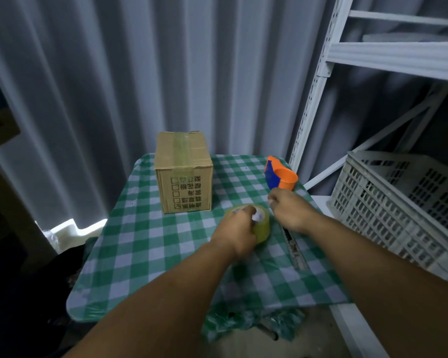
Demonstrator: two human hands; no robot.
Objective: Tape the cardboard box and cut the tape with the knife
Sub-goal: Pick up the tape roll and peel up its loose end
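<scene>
A small cardboard box [183, 171] stands at the back of the checked table, with a strip of tape over its top seam and down its front. In front of it lies a yellowish tape roll [262, 228]; my left hand [239, 228] grips it from above. My right hand [290, 210] hovers just right of the roll with fingers pinched together, possibly on the tape end; blur hides this. A utility knife [294, 248] lies on the cloth below my right wrist.
An orange and blue tape dispenser [279, 177] sits at the table's back right. A white metal shelf [388, 55] and a white plastic crate [404, 202] stand to the right. The green checked tablecloth [145, 249] covers the small table; a curtain hangs behind.
</scene>
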